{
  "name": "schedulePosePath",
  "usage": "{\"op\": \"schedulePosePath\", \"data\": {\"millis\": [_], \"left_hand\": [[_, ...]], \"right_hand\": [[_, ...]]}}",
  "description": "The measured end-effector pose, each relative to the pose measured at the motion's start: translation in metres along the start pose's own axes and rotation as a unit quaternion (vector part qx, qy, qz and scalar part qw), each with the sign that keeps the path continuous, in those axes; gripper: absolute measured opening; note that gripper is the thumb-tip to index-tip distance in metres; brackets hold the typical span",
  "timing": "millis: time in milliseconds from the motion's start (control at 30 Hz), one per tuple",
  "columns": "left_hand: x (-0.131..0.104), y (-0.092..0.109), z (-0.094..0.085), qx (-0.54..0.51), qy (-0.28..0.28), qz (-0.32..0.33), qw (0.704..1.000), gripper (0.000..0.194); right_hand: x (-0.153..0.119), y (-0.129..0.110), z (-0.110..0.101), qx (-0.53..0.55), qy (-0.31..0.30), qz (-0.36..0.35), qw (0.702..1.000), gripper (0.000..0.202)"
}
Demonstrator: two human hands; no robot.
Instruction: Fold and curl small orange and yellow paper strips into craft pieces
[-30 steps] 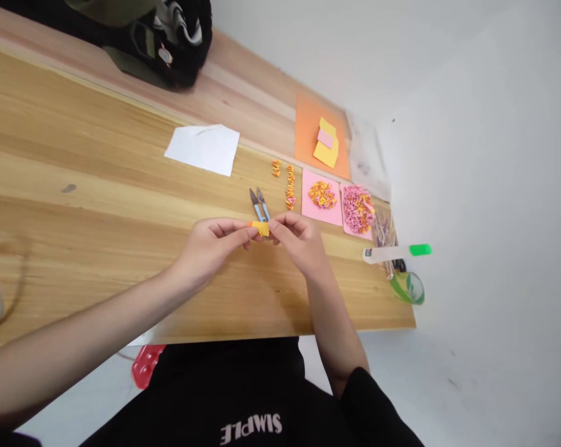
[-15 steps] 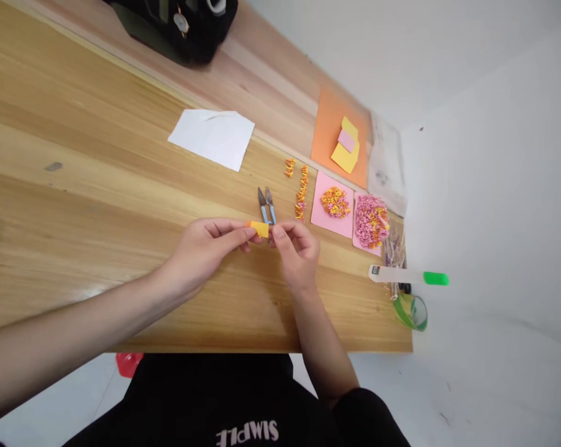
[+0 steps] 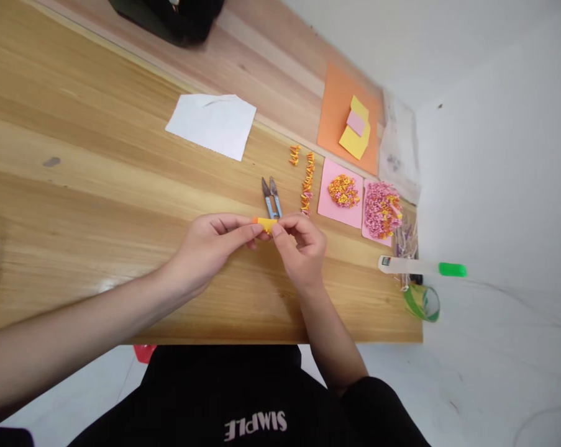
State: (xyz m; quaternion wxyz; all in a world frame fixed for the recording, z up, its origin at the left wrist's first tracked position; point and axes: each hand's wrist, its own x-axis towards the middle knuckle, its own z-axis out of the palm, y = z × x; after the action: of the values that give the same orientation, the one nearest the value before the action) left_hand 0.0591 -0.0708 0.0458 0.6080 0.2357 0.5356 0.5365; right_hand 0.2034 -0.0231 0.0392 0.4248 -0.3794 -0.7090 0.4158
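Between my two hands is a small strip of yellow and orange paper (image 3: 266, 224), held over the wooden table. My left hand (image 3: 222, 245) pinches its orange end between thumb and fingers. The thumb and forefinger of my right hand (image 3: 301, 248) close on the yellow end. Just beyond my fingertips lie thread snips (image 3: 271, 198) with blue handles, their blades spread and pointing away from me. To the right of the snips, small twisted orange and pink paper pieces (image 3: 307, 180) lie in a row, with a shorter row (image 3: 294, 154) beside it.
Pink sheets (image 3: 325, 205) carry a heap of orange-yellow pieces (image 3: 343, 190) and a larger pink heap (image 3: 381, 210). Behind lies an orange sheet (image 3: 329, 124). A white paper (image 3: 210, 124) is at far left. A green-capped glue bottle (image 3: 415, 266) and green tape roll (image 3: 422, 303) sit at the right edge.
My right hand has closed onto the yellow end of the strip, where a small gap showed before. The whole view has shifted slightly; the table things stay in place.
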Motion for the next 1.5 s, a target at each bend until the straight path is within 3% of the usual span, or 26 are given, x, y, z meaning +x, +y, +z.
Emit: {"op": "schedulePosePath", "data": {"millis": [433, 900, 1233, 1500], "left_hand": [[-0.0022, 0.0024, 0.0017, 0.025, 0.011, 0.004, 1.000, 0.012], [-0.0033, 0.0025, 0.0027, 0.044, 0.017, 0.017, 0.999, 0.028], [-0.0052, 0.0023, 0.0031, -0.009, 0.007, 0.000, 1.000, 0.029], [-0.0087, 0.0039, 0.0049, 0.016, -0.008, 0.016, 1.000, 0.028]], "right_hand": [[-0.0002, -0.0010, 0.0003, -0.021, -0.002, 0.032, 0.999, 0.017], [0.0002, -0.0027, -0.0002, -0.028, -0.004, 0.008, 1.000, 0.018], [0.0002, 0.0020, -0.0032, -0.008, -0.030, -0.018, 0.999, 0.017], [0.0001, 0.0016, -0.0039, -0.018, 0.004, -0.020, 1.000, 0.016]]}}
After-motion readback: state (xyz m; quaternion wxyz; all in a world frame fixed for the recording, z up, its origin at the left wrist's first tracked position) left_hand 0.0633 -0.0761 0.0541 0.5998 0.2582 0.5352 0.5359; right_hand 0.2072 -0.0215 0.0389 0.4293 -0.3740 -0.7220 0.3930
